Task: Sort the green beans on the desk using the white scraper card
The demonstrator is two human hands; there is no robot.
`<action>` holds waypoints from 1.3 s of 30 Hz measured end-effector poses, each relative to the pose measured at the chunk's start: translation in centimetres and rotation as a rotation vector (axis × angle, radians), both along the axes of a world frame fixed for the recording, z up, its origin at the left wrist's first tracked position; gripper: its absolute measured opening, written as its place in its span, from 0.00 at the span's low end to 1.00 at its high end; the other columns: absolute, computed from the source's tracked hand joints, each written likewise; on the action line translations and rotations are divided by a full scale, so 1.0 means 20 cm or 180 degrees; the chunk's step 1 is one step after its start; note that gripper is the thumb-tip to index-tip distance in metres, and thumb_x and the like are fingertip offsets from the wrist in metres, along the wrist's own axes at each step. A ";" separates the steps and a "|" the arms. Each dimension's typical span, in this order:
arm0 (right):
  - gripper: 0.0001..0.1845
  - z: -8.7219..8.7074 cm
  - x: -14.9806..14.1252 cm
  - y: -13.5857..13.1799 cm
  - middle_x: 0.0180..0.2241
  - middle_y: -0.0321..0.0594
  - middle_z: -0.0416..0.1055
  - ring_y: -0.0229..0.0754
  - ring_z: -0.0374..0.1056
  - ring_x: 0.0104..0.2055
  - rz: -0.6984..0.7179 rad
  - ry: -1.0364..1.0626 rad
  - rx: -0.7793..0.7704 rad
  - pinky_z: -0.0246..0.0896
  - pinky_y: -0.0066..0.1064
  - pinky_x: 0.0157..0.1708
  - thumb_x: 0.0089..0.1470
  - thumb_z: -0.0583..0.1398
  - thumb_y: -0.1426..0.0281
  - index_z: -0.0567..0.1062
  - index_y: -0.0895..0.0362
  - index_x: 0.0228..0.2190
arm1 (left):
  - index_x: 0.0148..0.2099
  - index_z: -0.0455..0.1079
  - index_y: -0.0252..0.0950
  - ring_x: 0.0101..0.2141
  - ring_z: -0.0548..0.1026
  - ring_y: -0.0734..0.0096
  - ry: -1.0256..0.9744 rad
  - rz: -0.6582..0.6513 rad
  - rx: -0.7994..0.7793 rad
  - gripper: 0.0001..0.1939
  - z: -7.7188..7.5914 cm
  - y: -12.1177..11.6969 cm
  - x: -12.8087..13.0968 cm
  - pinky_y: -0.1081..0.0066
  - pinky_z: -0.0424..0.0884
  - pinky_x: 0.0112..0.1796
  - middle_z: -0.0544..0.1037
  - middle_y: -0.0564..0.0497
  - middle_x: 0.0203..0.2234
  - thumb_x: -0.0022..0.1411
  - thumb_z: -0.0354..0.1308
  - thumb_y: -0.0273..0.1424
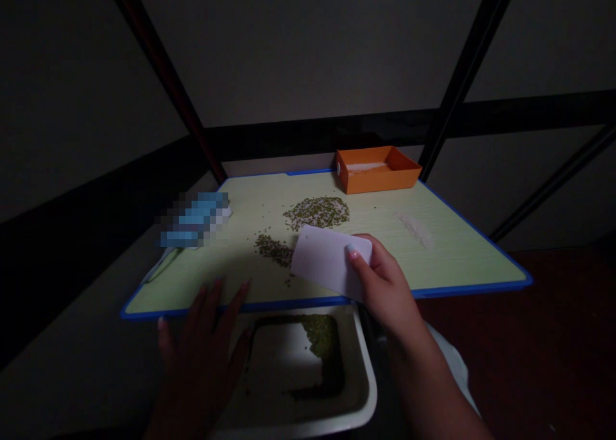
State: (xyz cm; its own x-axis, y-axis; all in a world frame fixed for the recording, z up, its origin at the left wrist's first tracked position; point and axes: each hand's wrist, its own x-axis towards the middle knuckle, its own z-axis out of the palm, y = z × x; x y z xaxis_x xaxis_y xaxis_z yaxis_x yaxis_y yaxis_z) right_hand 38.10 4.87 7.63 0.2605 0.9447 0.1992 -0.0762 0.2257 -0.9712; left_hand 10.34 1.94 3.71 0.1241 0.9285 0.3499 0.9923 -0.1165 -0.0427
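My right hand (pixel 385 279) grips a white plastic card (pixel 325 260) with rounded corners, thumb on its face. The card is tilted over the front of the green tabletop (pixel 240 279). By its left edge lies a small heap of dark green beans (pixel 273 249), partly hidden behind it. Farther back is a wider pile of green beans mixed with white grains (pixel 318 213). My left hand (pixel 205 344) is open, fingers spread, at the table's front edge and over the left side of a white tray (pixel 368 389). Green beans (pixel 323 340) lie along the tray's right side.
An orange box (pixel 382 182) with white grains inside stands at the back right. A strip of white grains (pixel 414 229) lies on the right of the table. On the left is a blurred-out blue object (pixel 195 219). Walls rise behind the table.
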 end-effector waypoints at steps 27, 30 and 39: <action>0.14 0.00 0.00 0.01 0.47 0.41 0.77 0.46 0.71 0.43 -0.0142 -0.0731 0.0298 0.64 0.37 0.42 0.64 0.60 0.64 0.74 0.50 0.50 | 0.70 0.47 0.61 0.72 0.57 0.44 -0.0184 0.0083 -0.0137 0.28 0.03 0.00 0.01 0.19 0.47 0.65 0.58 0.46 0.74 0.70 0.42 0.40; 0.12 0.01 -0.01 0.01 0.45 0.41 0.77 0.45 0.71 0.43 -0.0077 -0.0850 0.0352 0.64 0.36 0.41 0.64 0.59 0.64 0.75 0.50 0.48 | 0.70 0.50 0.59 0.72 0.58 0.42 -0.0206 0.0069 -0.0154 0.28 0.03 0.00 0.01 0.17 0.47 0.65 0.59 0.44 0.73 0.70 0.41 0.41; 0.08 0.00 -0.01 0.02 0.41 0.39 0.78 0.45 0.72 0.42 0.0028 -0.0858 0.0397 0.65 0.36 0.42 0.64 0.59 0.65 0.74 0.50 0.45 | 0.70 0.52 0.59 0.72 0.57 0.45 -0.0268 0.0045 -0.0159 0.27 0.04 -0.01 0.01 0.20 0.45 0.66 0.59 0.45 0.73 0.70 0.40 0.42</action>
